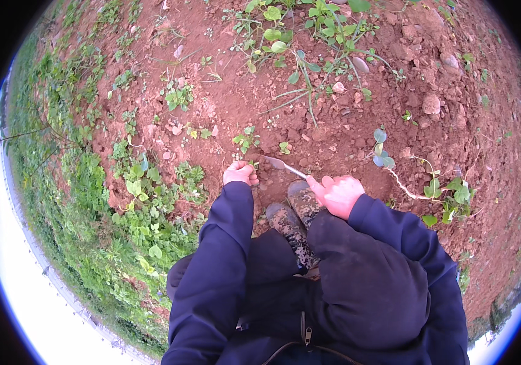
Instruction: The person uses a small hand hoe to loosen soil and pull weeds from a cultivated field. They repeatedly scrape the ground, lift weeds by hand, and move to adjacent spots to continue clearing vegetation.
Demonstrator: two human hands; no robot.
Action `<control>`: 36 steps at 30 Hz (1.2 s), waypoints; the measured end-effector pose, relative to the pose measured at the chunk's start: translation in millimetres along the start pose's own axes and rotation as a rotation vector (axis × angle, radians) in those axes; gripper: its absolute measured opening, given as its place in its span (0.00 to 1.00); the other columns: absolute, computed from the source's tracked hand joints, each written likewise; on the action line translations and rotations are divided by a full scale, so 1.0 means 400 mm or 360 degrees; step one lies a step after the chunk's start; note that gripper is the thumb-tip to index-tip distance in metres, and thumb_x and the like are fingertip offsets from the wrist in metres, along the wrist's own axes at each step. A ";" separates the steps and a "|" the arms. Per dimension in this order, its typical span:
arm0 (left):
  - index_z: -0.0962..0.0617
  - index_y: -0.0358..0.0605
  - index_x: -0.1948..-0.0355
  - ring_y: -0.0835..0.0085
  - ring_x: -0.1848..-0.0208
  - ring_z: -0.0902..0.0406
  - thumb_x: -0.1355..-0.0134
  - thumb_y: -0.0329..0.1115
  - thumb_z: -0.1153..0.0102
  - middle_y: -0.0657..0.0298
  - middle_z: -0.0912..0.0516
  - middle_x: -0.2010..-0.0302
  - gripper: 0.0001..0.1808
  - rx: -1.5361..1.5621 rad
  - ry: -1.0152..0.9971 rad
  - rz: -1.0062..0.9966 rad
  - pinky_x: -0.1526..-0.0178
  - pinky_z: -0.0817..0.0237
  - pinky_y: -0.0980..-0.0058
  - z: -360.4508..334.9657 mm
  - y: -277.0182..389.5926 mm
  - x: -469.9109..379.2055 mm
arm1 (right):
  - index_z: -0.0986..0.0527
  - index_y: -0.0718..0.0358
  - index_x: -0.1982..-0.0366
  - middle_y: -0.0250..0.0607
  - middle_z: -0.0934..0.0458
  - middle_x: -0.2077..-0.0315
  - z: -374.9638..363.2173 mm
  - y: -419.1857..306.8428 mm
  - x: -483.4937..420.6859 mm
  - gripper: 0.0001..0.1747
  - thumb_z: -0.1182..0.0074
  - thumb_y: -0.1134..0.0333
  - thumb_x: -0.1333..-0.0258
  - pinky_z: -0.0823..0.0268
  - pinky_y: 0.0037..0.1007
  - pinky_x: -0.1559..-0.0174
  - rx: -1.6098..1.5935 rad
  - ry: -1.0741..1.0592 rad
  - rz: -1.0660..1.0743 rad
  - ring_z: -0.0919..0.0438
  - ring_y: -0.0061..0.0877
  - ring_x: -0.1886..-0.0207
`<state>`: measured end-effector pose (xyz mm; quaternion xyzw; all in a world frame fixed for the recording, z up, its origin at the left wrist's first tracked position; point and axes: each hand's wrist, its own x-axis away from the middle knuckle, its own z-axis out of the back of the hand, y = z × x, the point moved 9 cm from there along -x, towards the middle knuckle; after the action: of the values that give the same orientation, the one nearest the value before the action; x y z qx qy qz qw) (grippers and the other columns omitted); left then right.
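My left hand [240,174] is low over the reddish soil, its fingertips pinched on a small green plant [253,164]. Whether that plant's roots are still in the ground is hidden. In my right hand [340,195] is a slim hand tool [293,170] with a pointed metal blade and a metal shank. My hand covers its handle, and my index finger lies along the shank. The blade tip points left, at the soil just right of my left hand. Small leafy weeds [246,139] grow right beyond my left fingers, and another seedling [284,147] stands above the blade.
Camouflage-patterned shoes [288,223] are planted close below the blade. Dense green growth [146,214] spreads on the left. An uprooted-looking plant with a long pale root [404,186] lies at right. Stones [431,104] and larger weeds [306,36] dot the soil ahead.
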<state>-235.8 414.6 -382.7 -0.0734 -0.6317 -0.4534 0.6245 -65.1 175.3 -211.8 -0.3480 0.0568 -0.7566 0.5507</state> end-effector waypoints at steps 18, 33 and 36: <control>0.20 0.50 0.44 0.72 0.77 0.23 0.33 0.22 0.46 0.63 0.19 0.71 0.18 -0.0411 0.0685 -0.0317 0.75 0.25 0.67 0.264 0.045 -0.019 | 0.24 0.56 0.51 0.43 0.18 0.74 0.071 -0.003 0.002 0.17 0.44 0.65 0.42 0.27 0.47 0.70 -0.0311 -0.0081 0.0080 0.17 0.44 0.71; 0.14 0.34 0.55 0.47 0.49 0.15 0.44 0.66 0.31 0.40 0.13 0.57 0.39 -0.1943 0.0326 -0.0385 0.45 0.27 0.54 0.103 0.026 0.037 | 0.23 0.65 0.56 0.47 0.15 0.71 0.008 -0.140 -0.128 0.13 0.48 0.63 0.35 0.24 0.48 0.62 -0.0389 -0.0283 0.0160 0.14 0.45 0.64; 0.14 0.37 0.64 0.49 0.58 0.14 0.42 0.58 0.30 0.45 0.13 0.65 0.29 -0.1756 0.0284 -0.0546 0.51 0.25 0.55 0.107 0.012 0.025 | 0.23 0.63 0.58 0.49 0.15 0.70 -0.016 -0.124 -0.134 0.10 0.47 0.66 0.37 0.24 0.49 0.60 -0.0549 -0.0229 0.0166 0.15 0.48 0.63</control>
<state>-265.7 441.2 -363.8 -0.2460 -0.2498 -0.8144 0.4625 -100.1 239.3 -218.4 -0.4871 0.1641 -0.6792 0.5240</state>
